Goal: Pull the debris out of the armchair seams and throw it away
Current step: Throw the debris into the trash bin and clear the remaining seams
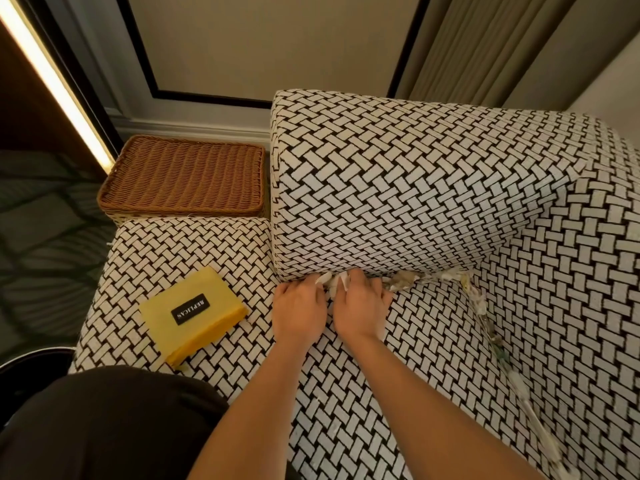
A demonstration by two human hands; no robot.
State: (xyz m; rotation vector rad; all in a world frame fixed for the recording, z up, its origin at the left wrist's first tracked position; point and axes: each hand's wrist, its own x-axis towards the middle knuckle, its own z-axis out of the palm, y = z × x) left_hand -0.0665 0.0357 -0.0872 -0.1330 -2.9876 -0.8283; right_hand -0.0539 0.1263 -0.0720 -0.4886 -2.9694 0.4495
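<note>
Dark clothing (104, 420): fills the lower left corner, nearest the viewer.
Armchair seat (415, 358): black-and-white woven-pattern fabric.
Yellow pouch (194, 313): lies flat on the seat, left of the hands.
Left hand (299, 306): knuckles up, fingers curled into the seam, pinching white scraps.
Right hand (362, 306): just beside the left, fingers curled round the same scraps.
Debris (401, 282): pale paper scraps wedged in the seam under the cushion, trailing right, then along the side seam.
Cushion (398, 188): patterned block above the seam.
Wicker basket (183, 174): beyond the seat, by the wall.
</note>
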